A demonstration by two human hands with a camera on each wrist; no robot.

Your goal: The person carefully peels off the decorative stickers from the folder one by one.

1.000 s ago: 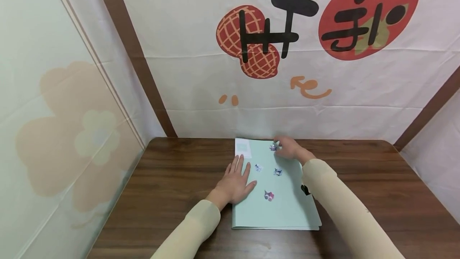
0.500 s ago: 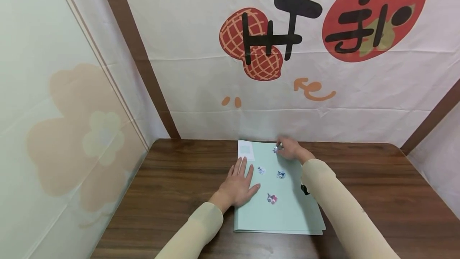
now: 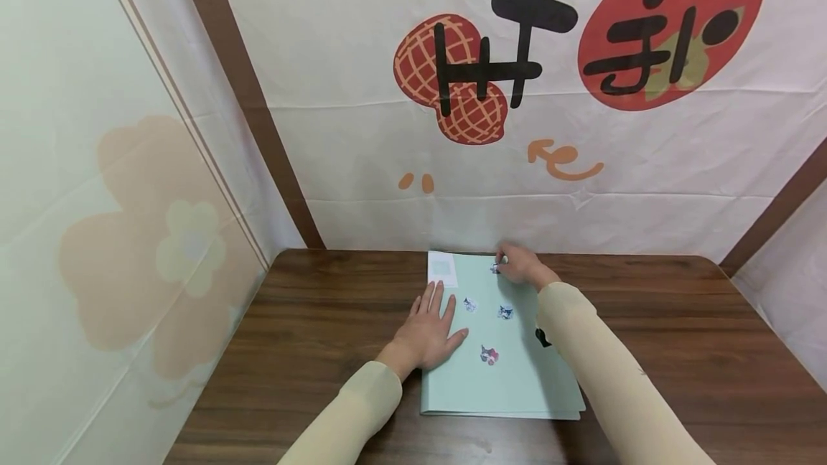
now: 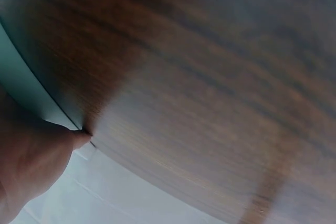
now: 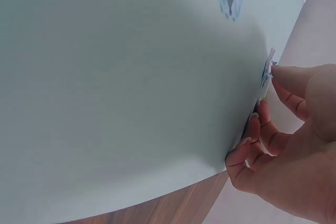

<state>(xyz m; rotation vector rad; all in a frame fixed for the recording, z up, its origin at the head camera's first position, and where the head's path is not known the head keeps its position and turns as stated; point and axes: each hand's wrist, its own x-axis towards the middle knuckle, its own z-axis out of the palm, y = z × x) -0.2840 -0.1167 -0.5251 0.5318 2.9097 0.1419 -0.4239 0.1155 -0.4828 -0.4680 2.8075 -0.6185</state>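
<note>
A pale mint-green folder (image 3: 504, 386) lies on the table with several small cartoon stickers on its cover. My left hand (image 3: 426, 336) rests flat on the folder's left side, fingers spread. At the far edge, my right hand (image 3: 520, 264) pinches a small purple-and-white sticker (image 5: 269, 68) between thumb and forefinger, while its other fingers curl down onto the cover. Nearer me are a pale sticker (image 3: 469, 304), a blue one (image 3: 505, 313) and a pink-and-purple one (image 3: 489, 355). In the left wrist view, only part of the left hand (image 4: 31, 156) shows at the folder's edge.
A white label (image 3: 442, 269) sits at the folder's far left corner. A small black object (image 3: 543, 338) shows beside the right sleeve. The dark wooden table (image 3: 310, 350) meets a printed cloth wall (image 3: 362, 221) at its far edge.
The view has shifted slightly. My right hand stays at the far sticker, its fingers drawn a little closer together on it. The left hand keeps its place on the folder.
</note>
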